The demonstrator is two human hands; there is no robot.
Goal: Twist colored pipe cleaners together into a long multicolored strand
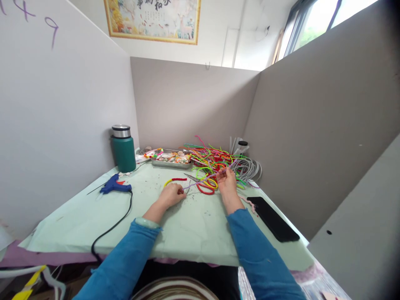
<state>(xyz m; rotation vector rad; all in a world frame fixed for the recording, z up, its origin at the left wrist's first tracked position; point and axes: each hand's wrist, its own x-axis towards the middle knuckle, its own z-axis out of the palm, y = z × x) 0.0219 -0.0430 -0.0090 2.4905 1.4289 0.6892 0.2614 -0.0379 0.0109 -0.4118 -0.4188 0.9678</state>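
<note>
A thin purple pipe cleaner (200, 181) stretches between my two hands over the table. My left hand (171, 196) pinches its near left end, fingers pressed together. At the other end my right hand (227, 185) grips it with closed fingers, palm partly facing me. Beneath and behind the pipe cleaner lie scissors (206, 192) with red and yellow handles, blades pointing left. A yellow and red bent pipe cleaner (178, 179) rests just beyond my left hand. Just past my right hand is a heap of colourful pipe cleaners (215, 157).
A blue glue gun (115, 185) with a black cord lies at left, near a green bottle (124, 152). A metal tray (171, 164) of small pieces stands at the back. Grey pipe cleaners (248, 171) and a black phone (271, 218) are at right. Grey partitions (193, 104) enclose the table.
</note>
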